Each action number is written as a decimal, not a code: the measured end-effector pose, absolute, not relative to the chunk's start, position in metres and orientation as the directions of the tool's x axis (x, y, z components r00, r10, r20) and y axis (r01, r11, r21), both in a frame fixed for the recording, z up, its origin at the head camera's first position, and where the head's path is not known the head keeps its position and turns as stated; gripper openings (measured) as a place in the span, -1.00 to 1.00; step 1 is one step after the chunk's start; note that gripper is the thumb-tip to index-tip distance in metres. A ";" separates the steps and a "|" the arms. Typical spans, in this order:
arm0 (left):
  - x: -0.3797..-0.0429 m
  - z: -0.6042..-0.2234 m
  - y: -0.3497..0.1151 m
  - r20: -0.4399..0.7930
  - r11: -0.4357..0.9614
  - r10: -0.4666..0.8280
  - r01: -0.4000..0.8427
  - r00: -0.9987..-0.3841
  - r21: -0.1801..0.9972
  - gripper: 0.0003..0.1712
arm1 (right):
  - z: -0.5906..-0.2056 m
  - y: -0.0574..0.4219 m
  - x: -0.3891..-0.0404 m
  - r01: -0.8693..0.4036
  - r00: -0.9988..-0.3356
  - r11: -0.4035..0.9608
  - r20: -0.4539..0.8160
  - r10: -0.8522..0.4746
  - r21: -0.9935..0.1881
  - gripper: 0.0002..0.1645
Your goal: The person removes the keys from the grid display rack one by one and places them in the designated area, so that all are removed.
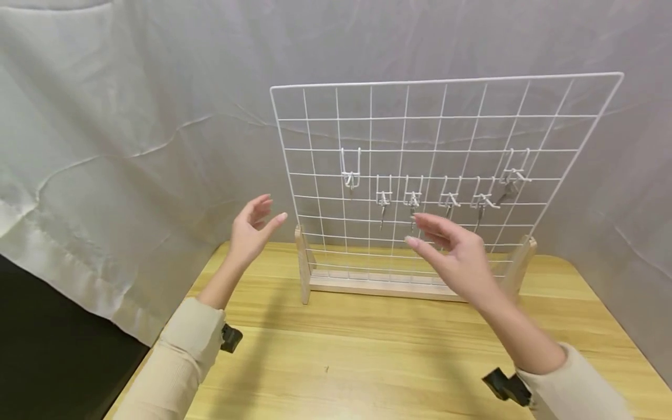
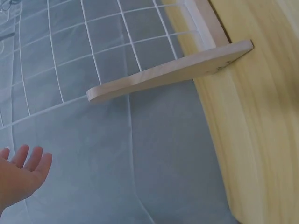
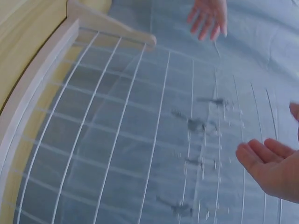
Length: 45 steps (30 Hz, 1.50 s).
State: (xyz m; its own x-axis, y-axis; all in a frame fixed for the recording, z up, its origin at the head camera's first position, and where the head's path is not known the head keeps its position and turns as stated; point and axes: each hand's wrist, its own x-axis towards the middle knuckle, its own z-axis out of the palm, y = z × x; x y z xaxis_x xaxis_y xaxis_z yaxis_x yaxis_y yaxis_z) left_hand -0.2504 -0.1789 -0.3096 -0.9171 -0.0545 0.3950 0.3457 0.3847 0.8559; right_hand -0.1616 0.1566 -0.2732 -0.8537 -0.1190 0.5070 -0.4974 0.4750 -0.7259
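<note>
A white wire grid rack [image 1: 446, 80] stands upright on the table, with several white hooks [image 1: 350, 175] clipped to its middle rows. Small metal keys [image 1: 382, 217] hang from hooks, one key [image 1: 508, 191] on the higher hook at the right. My right hand [image 1: 459, 254] hovers in front of the rack just below the hooks, thumb and fingers apart with nothing between them. It overlaps part of the lower grid in the head view. To the left of the rack, my left hand [image 1: 252, 230] is raised in the air, fingers loosely bent and holding nothing.
Wooden feet [image 1: 303, 268] and a pale base bar [image 1: 367, 286] support the grid near the back of the wooden table [image 1: 336, 344]. Grey curtain [image 1: 184, 70] surrounds the back and sides. A black wrist camera [image 1: 231, 338] sits at the left cuff.
</note>
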 end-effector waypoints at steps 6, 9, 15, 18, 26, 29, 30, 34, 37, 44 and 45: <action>-0.265 -0.301 -0.176 0.375 0.404 -0.035 0.330 -0.927 0.853 -0.30 | -0.270 0.127 -0.186 -0.479 -0.868 0.364 0.494 -0.058 -0.799 -0.56; -0.274 -0.300 -0.172 0.368 0.380 -0.031 0.329 -0.929 0.865 -0.30 | -0.269 0.114 -0.197 -0.464 -0.876 0.295 0.481 -0.016 -0.835 -0.58; -0.291 -0.301 -0.164 0.342 0.331 -0.035 0.312 -0.939 0.891 -0.32 | -0.267 0.087 -0.216 -0.421 -0.900 0.209 0.435 0.025 -0.883 -0.54; -0.297 -0.301 -0.161 0.340 0.320 -0.026 0.315 -0.940 0.894 -0.35 | -0.268 0.075 -0.224 -0.386 -0.914 0.184 0.401 0.052 -0.904 -0.49; -0.304 -0.304 -0.155 0.342 0.292 -0.032 0.319 -0.939 0.902 -0.42 | -0.278 0.047 -0.246 -0.386 -0.892 0.092 0.397 0.215 -0.918 -0.52; -0.303 -0.305 -0.153 0.365 0.271 -0.055 0.338 -0.929 0.901 -0.43 | -0.285 0.038 -0.255 -0.433 -0.858 0.088 0.440 0.265 -0.897 -0.54; -0.303 -0.305 -0.153 0.366 0.266 -0.062 0.338 -0.928 0.903 -0.43 | -0.285 0.036 -0.256 -0.439 -0.849 0.105 0.450 0.276 -0.892 -0.55; -0.306 -0.306 -0.152 0.366 0.267 -0.096 0.330 -0.926 0.905 -0.49 | -0.284 0.029 -0.260 -0.440 -0.829 0.137 0.460 0.317 -0.887 -0.58; -0.309 -0.306 -0.150 0.354 0.278 -0.118 0.311 -0.928 0.909 -0.56 | -0.278 0.026 -0.259 -0.394 -0.838 0.156 0.424 0.345 -0.906 -0.58; -0.310 -0.305 -0.147 0.367 0.256 -0.145 0.323 -0.919 0.911 -0.71 | -0.276 0.028 -0.262 -0.369 -0.839 0.152 0.398 0.372 -0.917 -0.71; -0.309 -0.305 -0.147 0.370 0.248 -0.145 0.328 -0.918 0.912 -0.72 | -0.276 0.027 -0.262 -0.358 -0.842 0.151 0.388 0.373 -0.921 -0.73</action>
